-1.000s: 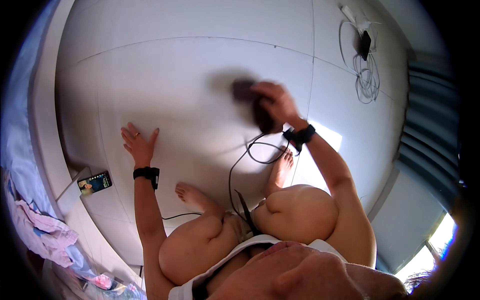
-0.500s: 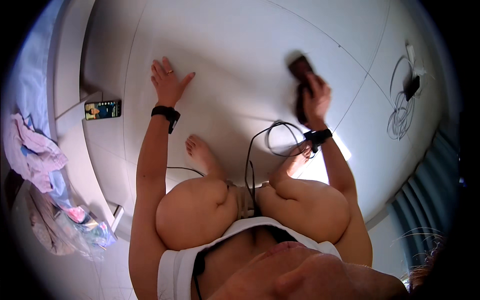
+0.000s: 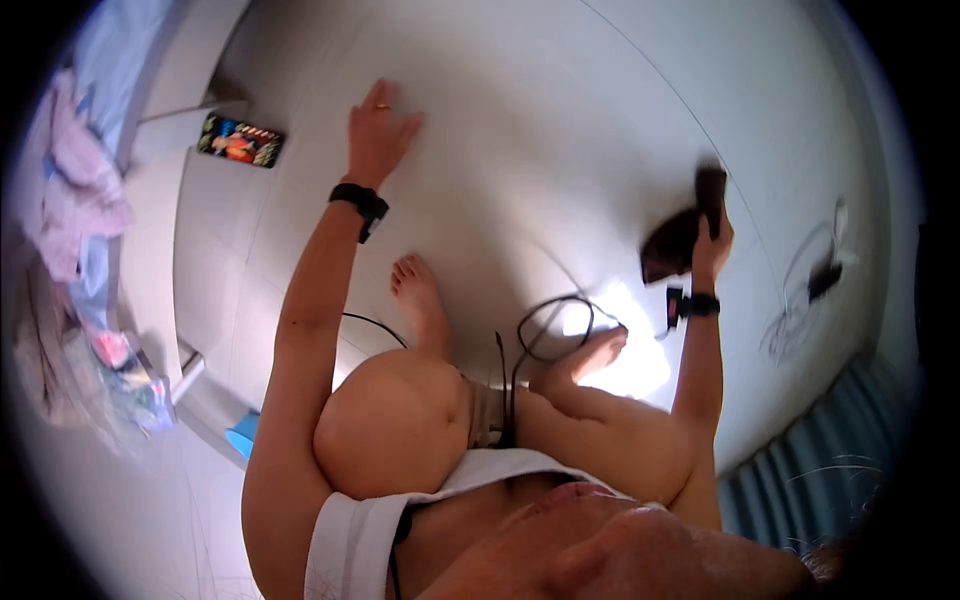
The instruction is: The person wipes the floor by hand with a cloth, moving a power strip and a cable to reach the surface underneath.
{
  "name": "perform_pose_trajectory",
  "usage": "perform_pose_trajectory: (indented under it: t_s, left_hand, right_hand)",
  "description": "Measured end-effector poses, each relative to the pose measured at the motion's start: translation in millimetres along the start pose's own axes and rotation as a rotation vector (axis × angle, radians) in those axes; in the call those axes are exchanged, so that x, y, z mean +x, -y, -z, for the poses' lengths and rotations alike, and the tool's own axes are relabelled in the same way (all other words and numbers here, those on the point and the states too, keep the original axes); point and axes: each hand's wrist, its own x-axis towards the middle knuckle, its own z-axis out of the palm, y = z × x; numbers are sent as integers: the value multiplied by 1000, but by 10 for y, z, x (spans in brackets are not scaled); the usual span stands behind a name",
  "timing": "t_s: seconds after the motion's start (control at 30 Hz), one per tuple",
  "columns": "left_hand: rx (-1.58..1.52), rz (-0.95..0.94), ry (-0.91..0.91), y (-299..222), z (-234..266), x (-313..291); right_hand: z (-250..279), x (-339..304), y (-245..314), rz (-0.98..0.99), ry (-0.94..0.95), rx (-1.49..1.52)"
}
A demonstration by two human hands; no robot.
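So the left hand (image 3: 380, 128) is being pressed flat on the white tiled floor (image 3: 560, 120), fingers spread wide, nothing being held in it; a ring is being worn on one finger and a black watch (image 3: 361, 203) is being worn on that wrist. Over on the other side, the right hand (image 3: 712, 240) is being closed around a dark cloth (image 3: 672, 245), which is being held down against the floor well apart from the left hand, out past the right foot (image 3: 590, 358). The upper end of the cloth is blurred, so its exact shape can't be told. A black band (image 3: 697, 304) is being worn on the right wrist too. Both knees are being kept bent, with the left foot (image 3: 418, 295) being planted on the floor between the two arms. A black cable (image 3: 545, 330) is being looped on the floor just beside the right foot. A phone (image 3: 240, 140) with a lit colourful screen is being left lying on the floor to the left of the left hand, near a low white ledge. Further left, pink clothes (image 3: 75, 190) are being piled up at the edge. Far right, a white cord with a dark charger (image 3: 822, 280) is being left lying on the tiles, near a blue curtain (image 3: 830, 470).
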Motion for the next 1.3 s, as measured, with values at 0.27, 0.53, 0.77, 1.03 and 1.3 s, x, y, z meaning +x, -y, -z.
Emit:
perform_pose_trajectory:
  t_s: [0.27,0.53,0.77,1.03,1.3]
  left_hand:
    - [76,62,-168,223,78,16]
    - [263,-27,-154,555,220,423]
    - [236,-108,-99,719,191,697]
    - [179,-96,-95,723,246,690]
    - [59,-61,-38,695,216,712]
  right_hand:
    - [-532,-490,1903,515,513,52]
    - [-1363,1522,2501,630,195,-165]
    - [-2211,2379,3105,700,4,-205]
    - [-2829,2733,4601,531,-7,-130]
    - [-3836,2922,5988,584,115,-262]
